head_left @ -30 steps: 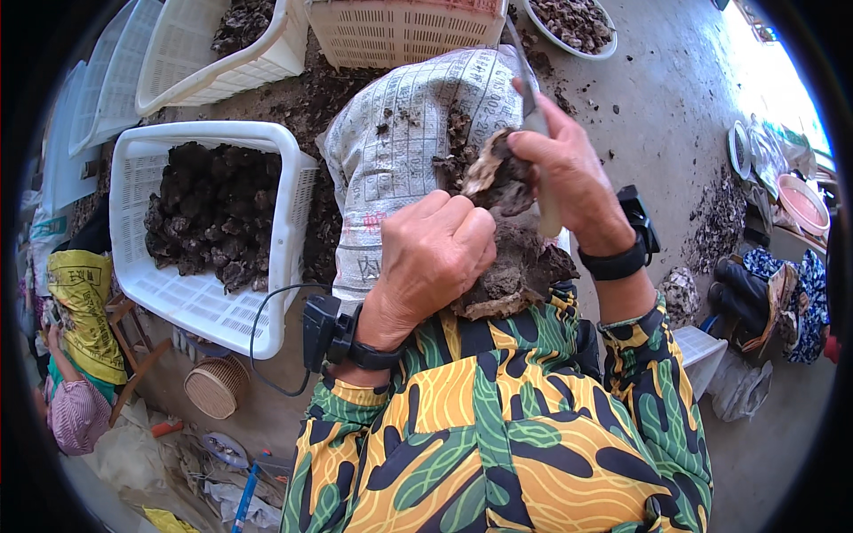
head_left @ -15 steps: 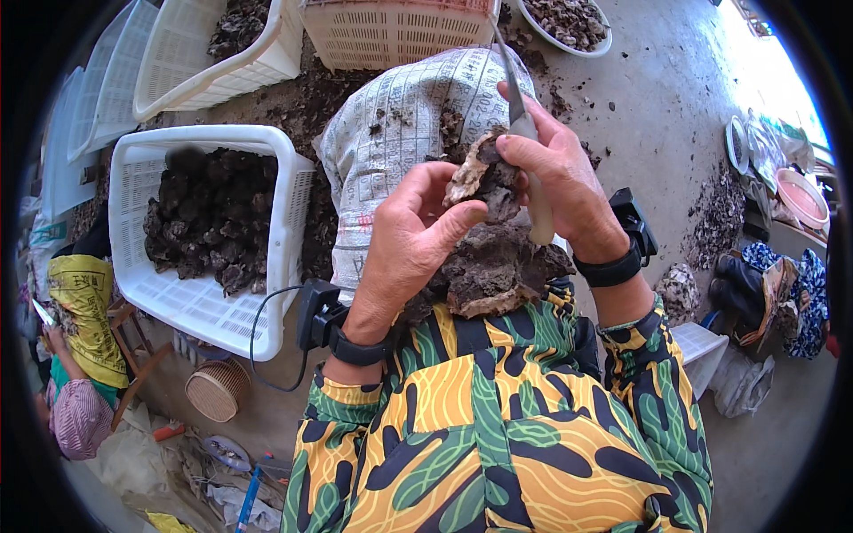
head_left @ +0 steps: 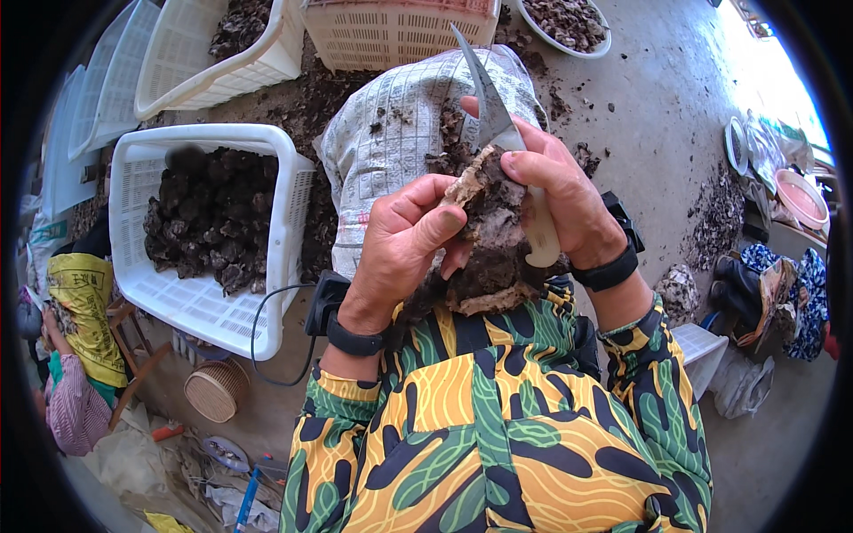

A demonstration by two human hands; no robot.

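Observation:
My left hand (head_left: pixel 410 226) pinches the pale, ragged edge of a dark brown mushroom-like clump (head_left: pixel 498 218), fingers behind it and thumb in front. My right hand (head_left: pixel 560 182) grips a knife (head_left: pixel 544 226) by its pale handle, its thumb resting at the clump's upper right side. The curved steel blade points up and away to the left, above the clump. Below my hands, more dark clump material (head_left: pixel 484 289) with a pale lower rim lies on my lap. Where the held piece ends and the lap piece starts is hard to make out.
A white printed sack (head_left: pixel 382 133) lies just beyond my hands, with crumbs on it. At left stands a white basket (head_left: pixel 271 231) of dark clumps, and farther crates (head_left: pixel 400 35) and a bowl (head_left: pixel 569 22) stand behind. Another person (head_left: pixel 80 409) sits at far left.
The knife has turned, so the blade now shows its broad side and leans left. My left hand has shifted slightly down and left, and the held clump has tilted and lowered.

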